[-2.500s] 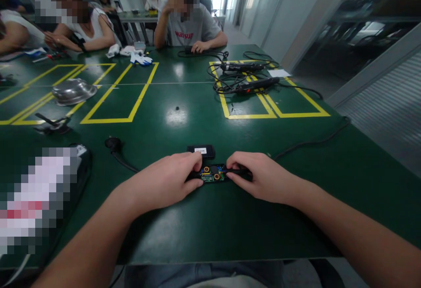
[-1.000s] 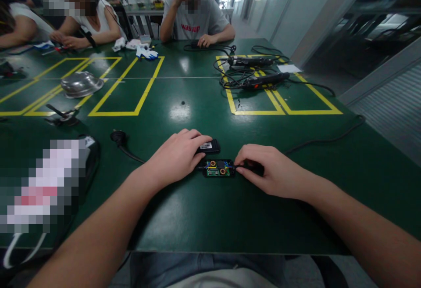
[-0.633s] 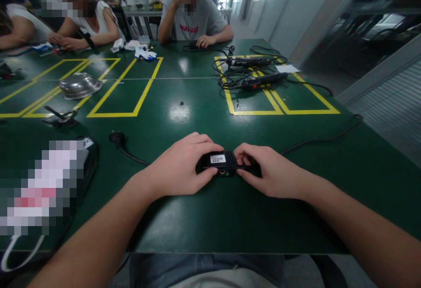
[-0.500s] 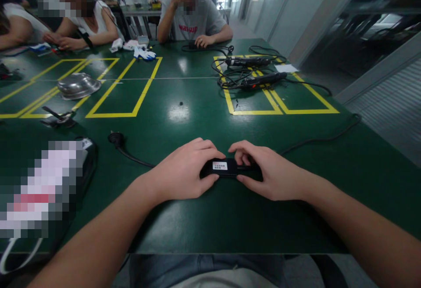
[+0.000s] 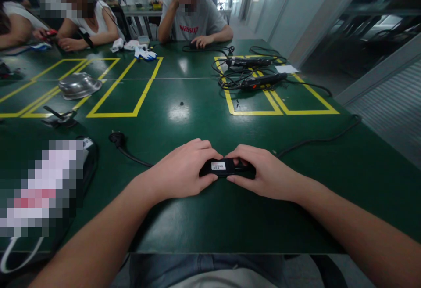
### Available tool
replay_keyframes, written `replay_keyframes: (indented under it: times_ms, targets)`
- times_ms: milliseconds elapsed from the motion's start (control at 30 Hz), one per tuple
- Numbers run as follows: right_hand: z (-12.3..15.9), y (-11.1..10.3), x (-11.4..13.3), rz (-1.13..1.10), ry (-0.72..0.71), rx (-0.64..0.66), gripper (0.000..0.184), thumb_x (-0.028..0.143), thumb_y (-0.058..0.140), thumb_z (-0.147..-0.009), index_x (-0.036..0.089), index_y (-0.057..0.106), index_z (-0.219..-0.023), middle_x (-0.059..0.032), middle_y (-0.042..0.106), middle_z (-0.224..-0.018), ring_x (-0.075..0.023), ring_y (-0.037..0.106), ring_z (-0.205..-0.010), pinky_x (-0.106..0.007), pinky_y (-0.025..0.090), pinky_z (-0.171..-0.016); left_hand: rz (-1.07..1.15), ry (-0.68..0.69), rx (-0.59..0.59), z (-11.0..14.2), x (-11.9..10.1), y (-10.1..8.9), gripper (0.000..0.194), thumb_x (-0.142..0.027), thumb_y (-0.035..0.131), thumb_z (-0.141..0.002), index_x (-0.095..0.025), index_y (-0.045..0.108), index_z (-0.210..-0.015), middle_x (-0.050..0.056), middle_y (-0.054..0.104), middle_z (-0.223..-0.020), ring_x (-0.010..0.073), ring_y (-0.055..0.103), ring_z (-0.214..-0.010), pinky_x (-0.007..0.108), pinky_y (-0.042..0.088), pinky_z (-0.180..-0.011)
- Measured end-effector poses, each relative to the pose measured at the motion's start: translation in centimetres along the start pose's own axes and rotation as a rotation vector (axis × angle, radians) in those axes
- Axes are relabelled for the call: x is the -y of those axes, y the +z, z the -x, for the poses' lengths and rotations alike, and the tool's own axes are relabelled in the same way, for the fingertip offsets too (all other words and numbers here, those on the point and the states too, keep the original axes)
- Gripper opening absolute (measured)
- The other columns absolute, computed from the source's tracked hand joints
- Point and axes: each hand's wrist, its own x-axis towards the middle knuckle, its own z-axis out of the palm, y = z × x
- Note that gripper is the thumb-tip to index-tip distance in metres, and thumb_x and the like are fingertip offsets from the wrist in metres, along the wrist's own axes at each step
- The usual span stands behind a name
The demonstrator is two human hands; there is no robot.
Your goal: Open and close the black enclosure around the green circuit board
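Note:
A small black adapter box [image 5: 221, 167] with a white label on its lid lies on the green table [image 5: 204, 217] just in front of me. My left hand [image 5: 183, 170] grips its left end, fingers curled over the top and thumb underneath. From the other side, my right hand [image 5: 263, 173] pinches the right end, where a black cable [image 5: 315, 140] leaves toward the table's right edge. The circuit board inside is covered by the lid. A second black cable with a plug [image 5: 117, 138] runs in from the left, passing under my left hand.
Yellow tape rectangles [image 5: 121, 90] mark the tabletop. A metal bowl [image 5: 79, 85] and a small dark tool [image 5: 59, 119] lie at left, tangled cables with black tools [image 5: 253, 73] at back right, gloves [image 5: 144, 53] at the far side. Other people sit across the table.
The lid, which lay behind the open box with its circuit board showing, was picked up by my left hand and set on top. Both hands now press the closed box.

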Motion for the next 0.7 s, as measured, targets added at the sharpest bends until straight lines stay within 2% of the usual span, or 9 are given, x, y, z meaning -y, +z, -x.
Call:
replay_keyframes:
  times_ms: [700]
  targets:
    - [0.12, 0.22, -0.28, 0.008, -0.050, -0.037, 0.025, 0.023, 0.085, -0.095, 0.020, 0.072, -0.116, -0.0062, 0.076, -0.102, -0.0233, 0.073, -0.090, -0.033, 0.055, -0.076, 0.009, -0.014, 0.004, -0.06, -0.10, -0.06, 0.032, -0.021, 0.081, -0.097, -0.018, 0.077, -0.128, 0.008, 0.074, -0.116, 0.0277, 0.068, -0.110, 0.041, 0.056, -0.096]
